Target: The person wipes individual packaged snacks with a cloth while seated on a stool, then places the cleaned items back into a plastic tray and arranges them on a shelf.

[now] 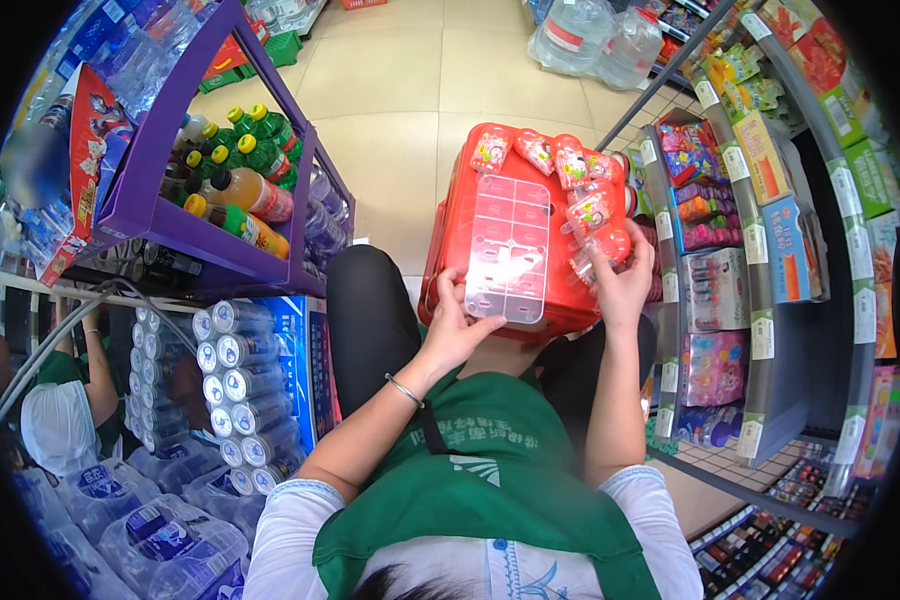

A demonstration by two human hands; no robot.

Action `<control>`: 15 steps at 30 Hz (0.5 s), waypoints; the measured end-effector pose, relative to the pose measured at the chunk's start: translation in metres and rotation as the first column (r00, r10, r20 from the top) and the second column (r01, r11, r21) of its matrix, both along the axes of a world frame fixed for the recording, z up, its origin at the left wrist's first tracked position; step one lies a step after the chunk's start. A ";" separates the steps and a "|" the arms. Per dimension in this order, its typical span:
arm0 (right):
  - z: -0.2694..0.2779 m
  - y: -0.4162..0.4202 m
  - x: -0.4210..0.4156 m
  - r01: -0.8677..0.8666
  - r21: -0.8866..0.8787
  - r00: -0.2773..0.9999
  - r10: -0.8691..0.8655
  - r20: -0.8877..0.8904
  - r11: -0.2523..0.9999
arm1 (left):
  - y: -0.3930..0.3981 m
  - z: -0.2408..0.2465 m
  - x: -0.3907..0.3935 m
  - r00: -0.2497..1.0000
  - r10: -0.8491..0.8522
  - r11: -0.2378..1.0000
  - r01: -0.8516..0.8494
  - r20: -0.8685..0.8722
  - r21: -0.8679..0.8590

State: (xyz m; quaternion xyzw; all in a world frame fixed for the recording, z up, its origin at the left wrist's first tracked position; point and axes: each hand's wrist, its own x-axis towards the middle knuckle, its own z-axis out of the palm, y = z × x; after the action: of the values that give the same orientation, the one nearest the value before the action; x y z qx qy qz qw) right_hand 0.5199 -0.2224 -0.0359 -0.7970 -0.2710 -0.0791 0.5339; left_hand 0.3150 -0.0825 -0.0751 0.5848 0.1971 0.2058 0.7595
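Observation:
A clear plastic divided tray [508,247] lies on a red plastic surface [461,187], perhaps an upturned basket, between my knees. My left hand [456,330] grips the tray's near left corner, thumb along its near edge. Thumb and fingers of my right hand [624,281] are around a small clear-and-red candy container [609,244] at the right side. Several more such containers stand or lean along the far and right edges of the red surface, among them one [490,148] at the far left and another [570,161] farther right. The tray's compartments appear bare.
At left, a purple rack [217,240] holds drink bottles [262,154]; stacked cans [244,382] and wrapped bottle packs [172,540] are nearer me. Shelves [757,337] of boxed and bagged sweets rise close at right. Large water jugs [570,34] stand on the tiled floor [375,112] ahead.

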 end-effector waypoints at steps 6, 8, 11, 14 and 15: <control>0.053 0.026 -0.069 -0.364 0.459 0.786 0.532 -0.315 0.810 | 0.006 0.010 -0.004 0.999 0.043 0.998 -0.041 -0.032 0.038; 0.045 0.030 -0.079 -0.447 0.267 0.842 0.502 -0.197 0.854 | 0.004 0.004 -0.004 0.999 0.050 0.998 -0.050 -0.007 0.045; 0.038 0.041 -0.081 -0.474 0.015 0.879 0.472 0.071 0.880 | 0.002 0.004 -0.001 0.998 0.068 0.995 -0.068 0.012 0.068; 0.037 0.047 -0.081 -0.506 -0.085 0.840 0.513 0.178 0.858 | 0.005 0.001 0.000 0.998 0.068 0.995 -0.067 -0.014 0.071; 0.038 0.048 -0.081 -0.531 -0.106 0.816 0.541 0.202 0.841 | 0.006 0.007 0.002 0.998 0.061 0.996 -0.059 -0.028 0.064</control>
State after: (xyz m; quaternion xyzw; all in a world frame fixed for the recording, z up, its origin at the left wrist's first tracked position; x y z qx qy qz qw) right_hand 0.4390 -0.1746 0.0026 -0.6860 -0.5443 -0.0086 0.4827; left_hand 0.3170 -0.0764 -0.0682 0.6055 0.2194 0.2260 0.7309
